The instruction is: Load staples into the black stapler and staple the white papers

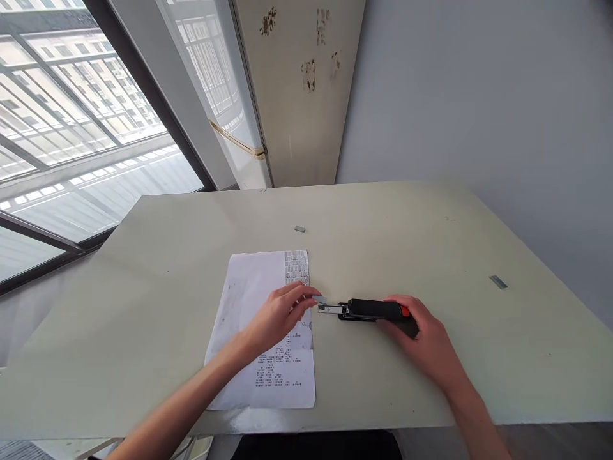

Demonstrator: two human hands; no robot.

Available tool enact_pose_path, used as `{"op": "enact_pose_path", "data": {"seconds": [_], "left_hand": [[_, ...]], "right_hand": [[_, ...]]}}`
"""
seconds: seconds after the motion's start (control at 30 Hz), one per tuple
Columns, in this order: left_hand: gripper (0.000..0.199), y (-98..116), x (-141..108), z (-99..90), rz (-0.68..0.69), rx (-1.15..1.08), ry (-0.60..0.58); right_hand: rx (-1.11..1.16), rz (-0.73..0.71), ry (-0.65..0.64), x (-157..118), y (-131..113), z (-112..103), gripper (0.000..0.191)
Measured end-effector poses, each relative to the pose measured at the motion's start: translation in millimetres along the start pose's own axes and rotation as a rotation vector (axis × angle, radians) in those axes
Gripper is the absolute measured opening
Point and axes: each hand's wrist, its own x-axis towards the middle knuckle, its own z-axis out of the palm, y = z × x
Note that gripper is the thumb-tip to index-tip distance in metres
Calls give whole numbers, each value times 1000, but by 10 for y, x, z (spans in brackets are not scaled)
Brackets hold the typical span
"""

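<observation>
While the right hand (430, 338) holds one stapler (373, 310), the left hand (276, 318) pinches one staple strip (322, 299).

- Bare, slim-fingered left hand (275, 316) on a bare, slender forearm (191, 393), between seven and eight o'clock.
- Bare right hand (431, 342) with its own uncovered forearm (472, 406), about four o'clock.
- Plain black clothing (316, 447), a broad block with slanting sides, at six o'clock.
- Small dark sliver (94, 457) beside the left forearm, too little showing to identify.

Right hand (428, 338) gripping a stapler (373, 309), left hand (282, 312) pinching staples (320, 298) at its extended tray (330, 309), paper (253, 281) beneath, two strips (499, 282) elsewhere on table (119, 306).
</observation>
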Motion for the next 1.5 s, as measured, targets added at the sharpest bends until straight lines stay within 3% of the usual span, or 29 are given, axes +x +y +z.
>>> {"op": "enact_pose_path", "data": {"seconds": [0.17,0.57,0.73,0.9,1.07,1.3,1.5], "left_hand": [[33,12,7,78,227,310,7],[32,-19,21,158,315,473,-1],[32,-57,46,127,266,392,-43],[28,-169,65,-23,221,213,-136],[24,-218,97,-110,335,98,-224],[28,-209,324,95,498,89,-273],[40,-189,511,278,500,197,-228]], "right_hand": [[15,4,-3,-5,-17,-4,37],[-2,11,2,-1,-62,-19,37],[17,17,22,-9,-116,-11,38],[11,19,9,-12,-106,-2,37],[15,-8,-37,-6,-21,-32,34],[58,-30,-177,16,-13,-72,24],[83,-52,-194,27,-50,-77,23]]}}
